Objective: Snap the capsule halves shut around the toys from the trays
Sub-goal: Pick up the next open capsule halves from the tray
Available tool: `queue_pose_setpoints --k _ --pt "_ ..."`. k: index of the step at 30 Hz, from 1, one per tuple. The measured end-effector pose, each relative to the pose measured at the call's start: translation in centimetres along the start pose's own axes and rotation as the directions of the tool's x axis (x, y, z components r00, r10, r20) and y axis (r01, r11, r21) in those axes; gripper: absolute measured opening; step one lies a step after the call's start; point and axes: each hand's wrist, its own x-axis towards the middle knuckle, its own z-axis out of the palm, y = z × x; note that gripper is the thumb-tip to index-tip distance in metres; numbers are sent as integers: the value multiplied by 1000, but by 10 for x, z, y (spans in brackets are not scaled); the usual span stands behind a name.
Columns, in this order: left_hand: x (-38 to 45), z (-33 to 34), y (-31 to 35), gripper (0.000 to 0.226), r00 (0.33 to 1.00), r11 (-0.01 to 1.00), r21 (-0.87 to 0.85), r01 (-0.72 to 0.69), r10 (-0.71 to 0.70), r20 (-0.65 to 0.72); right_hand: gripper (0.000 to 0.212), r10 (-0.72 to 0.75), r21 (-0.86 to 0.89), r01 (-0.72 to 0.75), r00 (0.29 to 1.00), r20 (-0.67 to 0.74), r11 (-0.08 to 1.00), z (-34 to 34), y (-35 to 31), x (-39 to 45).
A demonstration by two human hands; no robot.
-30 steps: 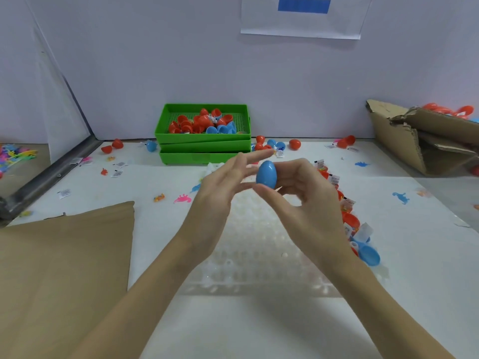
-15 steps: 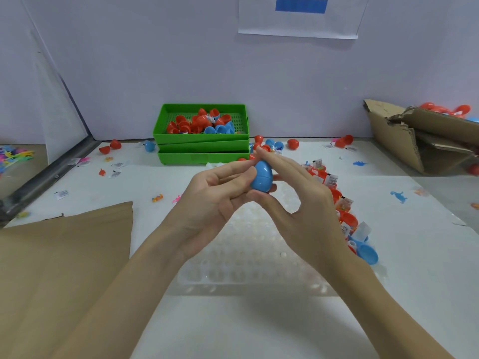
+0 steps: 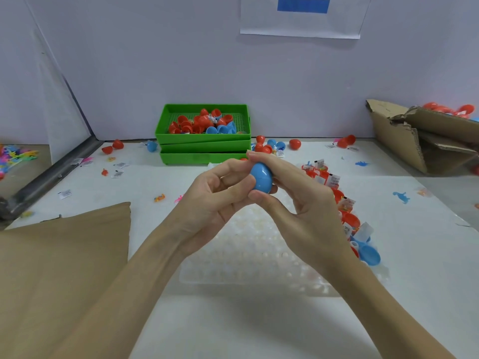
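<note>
Nearest, a brown paper sheet (image 3: 62, 257) at lower left and a clear blister tray (image 3: 248, 257) flat on the white table (image 3: 414, 255). Above the tray, held in the air: blue egg capsule (image 3: 261, 180), pinched by left hand (image 3: 215, 203) with curled fingers and by right hand (image 3: 300, 203) between thumb and fingers. Farther back, stacked green trays (image 3: 204, 147) holding red and blue capsule halves (image 3: 199, 124); far right, a torn cardboard box (image 3: 414, 136).
</note>
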Motion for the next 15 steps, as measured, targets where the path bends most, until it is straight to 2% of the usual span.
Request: queue_pose_setpoints --k 6,11,15 --pt "0 6 1 34 997 997 -37 -73 74 19 48 48 229 -67 995 86 971 1 -5 1" --pt "-4 15 6 30 993 993 32 -115 114 21 43 78 325 -89 996 47 942 -1 -7 2" --pt "-4 31 2 31 981 981 61 -186 189 -43 40 96 402 -80 995 -19 912 -3 -11 2"
